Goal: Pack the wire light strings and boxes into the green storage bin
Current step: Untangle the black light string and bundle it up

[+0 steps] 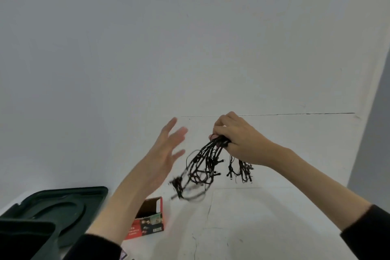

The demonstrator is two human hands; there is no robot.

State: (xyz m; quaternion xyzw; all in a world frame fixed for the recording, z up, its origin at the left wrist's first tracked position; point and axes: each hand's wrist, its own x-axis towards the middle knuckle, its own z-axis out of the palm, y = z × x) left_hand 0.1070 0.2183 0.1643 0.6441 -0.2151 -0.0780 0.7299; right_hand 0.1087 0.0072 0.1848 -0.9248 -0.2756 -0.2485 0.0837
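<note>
Black wire light string (202,164) hangs mid-frame from the right hand (238,139), whose curled fingers grip its bunched top. Its long axis slants down-left, and the lower loops are blurred. The left hand (166,154), fingers spread and holding nothing, hovers just left of it. The green storage bin (25,236) is cut off at the lower left.

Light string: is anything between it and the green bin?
Yes. The right hand holds the string; the open left hand and forearm cross the path to the bin at lower left, over a red box.
</note>
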